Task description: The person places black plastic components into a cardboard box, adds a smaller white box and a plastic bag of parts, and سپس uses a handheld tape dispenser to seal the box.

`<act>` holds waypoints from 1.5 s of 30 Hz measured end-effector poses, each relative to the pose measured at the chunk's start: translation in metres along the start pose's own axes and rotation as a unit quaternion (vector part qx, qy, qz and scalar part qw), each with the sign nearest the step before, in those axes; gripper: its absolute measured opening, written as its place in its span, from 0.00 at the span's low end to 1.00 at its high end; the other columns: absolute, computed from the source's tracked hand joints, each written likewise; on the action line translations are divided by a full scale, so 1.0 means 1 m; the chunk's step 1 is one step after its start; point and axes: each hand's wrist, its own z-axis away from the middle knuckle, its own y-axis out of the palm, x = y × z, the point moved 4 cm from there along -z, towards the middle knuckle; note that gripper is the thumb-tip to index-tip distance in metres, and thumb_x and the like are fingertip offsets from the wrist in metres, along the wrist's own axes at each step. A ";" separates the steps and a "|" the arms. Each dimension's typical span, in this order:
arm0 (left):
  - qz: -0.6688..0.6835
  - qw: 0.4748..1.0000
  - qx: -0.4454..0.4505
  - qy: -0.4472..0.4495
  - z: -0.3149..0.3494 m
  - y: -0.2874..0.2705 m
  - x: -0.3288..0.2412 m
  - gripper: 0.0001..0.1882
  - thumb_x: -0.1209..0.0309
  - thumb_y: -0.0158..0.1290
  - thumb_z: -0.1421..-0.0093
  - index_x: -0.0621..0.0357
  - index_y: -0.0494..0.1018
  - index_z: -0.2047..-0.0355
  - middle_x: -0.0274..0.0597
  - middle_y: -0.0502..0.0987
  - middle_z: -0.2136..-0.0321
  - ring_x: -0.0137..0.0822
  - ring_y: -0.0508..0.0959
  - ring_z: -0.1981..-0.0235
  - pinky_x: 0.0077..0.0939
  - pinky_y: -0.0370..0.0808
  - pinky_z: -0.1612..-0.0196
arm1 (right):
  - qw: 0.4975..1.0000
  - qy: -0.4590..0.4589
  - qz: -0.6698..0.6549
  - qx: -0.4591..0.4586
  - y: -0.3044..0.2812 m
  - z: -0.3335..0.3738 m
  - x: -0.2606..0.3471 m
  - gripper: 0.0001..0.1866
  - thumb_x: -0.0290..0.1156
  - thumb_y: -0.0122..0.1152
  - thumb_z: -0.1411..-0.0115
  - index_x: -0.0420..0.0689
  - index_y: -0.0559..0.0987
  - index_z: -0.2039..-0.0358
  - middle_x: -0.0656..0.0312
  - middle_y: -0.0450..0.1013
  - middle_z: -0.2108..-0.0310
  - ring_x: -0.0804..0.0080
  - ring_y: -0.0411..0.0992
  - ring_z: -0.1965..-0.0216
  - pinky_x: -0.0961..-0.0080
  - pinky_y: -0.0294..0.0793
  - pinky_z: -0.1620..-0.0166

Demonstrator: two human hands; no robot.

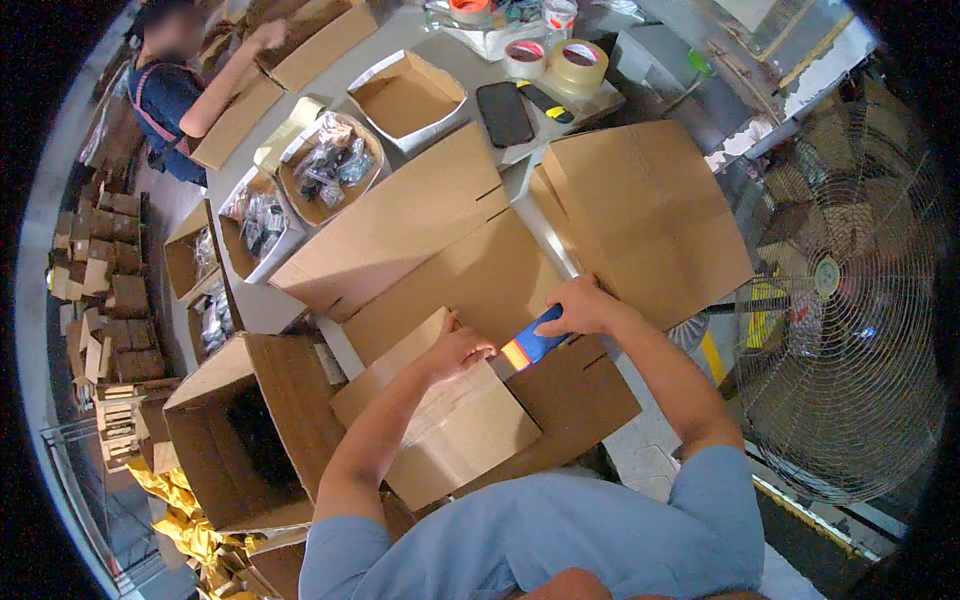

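My left hand (458,357), fingers partly curled, rests on top of a closed cardboard box (470,430); whether it grips the box, I cannot tell. Just beside it, my right hand (582,306) is closed around a blue handheld item (538,338), whose orange-yellow end points toward my left hand. A slotted cardboard sheet (470,275) spreads beyond both hands. Farther past them lie a black smartphone (505,114) and 2 tape rolls (580,82). Left of my left hand stands 1 open carton (292,390); right of my right, 1 wire-caged fan (840,350).
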 end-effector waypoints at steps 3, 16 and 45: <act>-0.006 1.000 0.003 -0.018 0.000 -0.005 -0.008 0.07 0.66 0.45 0.39 0.45 0.71 0.62 0.31 0.75 0.69 0.34 0.72 0.56 0.57 0.37 0.39 | 0.998 0.017 0.065 -0.006 0.005 0.000 -0.004 0.27 0.58 0.60 0.59 0.44 0.79 0.75 0.51 0.74 0.72 0.52 0.71 0.64 0.60 0.60 0.54; -0.025 0.999 0.018 -0.011 0.005 -0.017 -0.030 0.10 0.62 0.53 0.44 0.44 0.70 0.62 0.29 0.74 0.63 0.35 0.71 0.56 0.56 0.41 0.39 | 0.978 0.064 0.191 0.048 0.027 -0.012 -0.001 0.27 0.61 0.57 0.57 0.50 0.81 0.70 0.54 0.75 0.69 0.58 0.73 0.63 0.57 0.56 0.51; -0.077 0.686 -0.459 -0.559 0.346 0.185 0.040 0.34 0.52 0.46 0.40 0.67 0.57 0.43 0.51 0.66 0.48 0.47 0.66 0.47 0.42 0.60 0.45 | 0.971 0.079 -0.179 -0.140 0.179 -0.025 0.047 0.37 0.54 0.54 0.46 0.38 0.61 0.45 0.42 0.59 0.48 0.49 0.57 0.45 0.59 0.55 0.44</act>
